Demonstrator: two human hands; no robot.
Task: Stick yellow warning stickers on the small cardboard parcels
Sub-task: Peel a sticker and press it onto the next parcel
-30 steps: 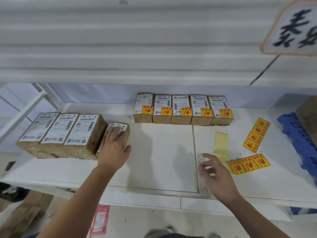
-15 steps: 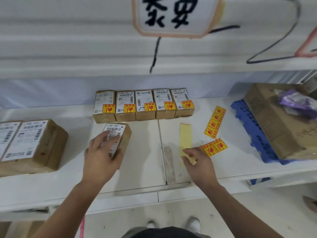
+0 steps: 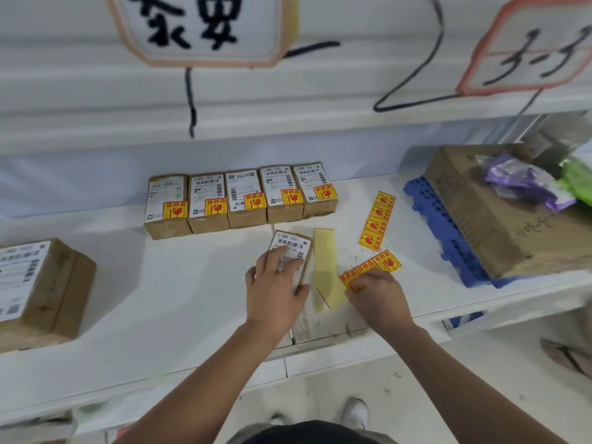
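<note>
Nearest you, your left hand point(image 3: 275, 291) lies flat on the small parcel point(image 3: 296, 246) at the middle of the white shelf point(image 3: 192, 283). Its fingers point(image 3: 282, 257) are straight and a little spread across the shipping label, with the thumb against the parcel's near right corner, so you are pressing it down rather than gripping it. That looks meant to hold the parcel steady and label-up for a sticker. This one carries no yellow sticker yet. Just to its right, your right hand point(image 3: 379, 298) covers the near end of the sticker strip point(image 3: 373, 267), which lies at an angle across the shelf. Your fingers point(image 3: 365, 278) bend down onto the strip, but their tips are hidden under the hand. I cannot tell whether they pinch a sticker's edge or only press on it; peeling one off seems the step in hand. Between your two hands lies a bare piece of pale yellow backing paper point(image 3: 325, 267), apparently already stripped. A little farther off, a second strip point(image 3: 378, 221) of stickers waits within your right hand's reach. Behind that, against the back of the shelf, a row of five parcels point(image 3: 240, 201) stands side by side and touching, each with a yellow sticker on the lower corner of its label, so those look finished. Bigger parcels point(image 3: 35, 290) sit well apart at the far left, and at the right a large carton point(image 3: 499, 216) rests on a blue pallet point(image 3: 439, 219). Handwritten signs point(image 3: 205, 27) hang above everything
</note>
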